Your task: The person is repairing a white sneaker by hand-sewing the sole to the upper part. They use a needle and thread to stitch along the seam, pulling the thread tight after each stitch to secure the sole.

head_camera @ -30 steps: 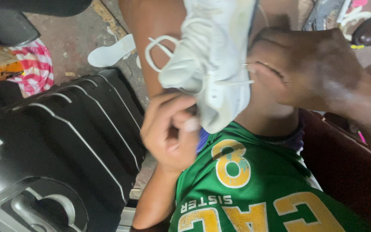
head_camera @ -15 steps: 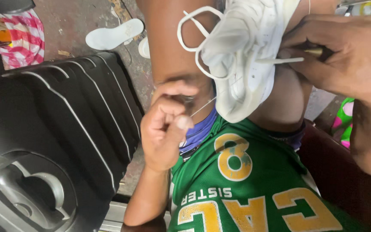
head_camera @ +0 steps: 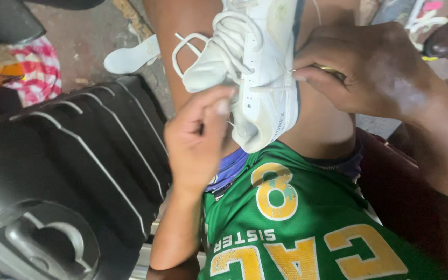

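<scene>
Soft, even daylight fills the scene, moderately bright, with no hard shadows. The white shoe [head_camera: 257, 67] is the brightest thing, its upper nearly washed out. Dull sheen runs along the ribs of the black case [head_camera: 63, 171]. The right hand [head_camera: 369, 72] and its forearm are slightly smeared by motion; the left hand [head_camera: 198, 140] is soft too. Corners blur and darken, lower right most.
</scene>
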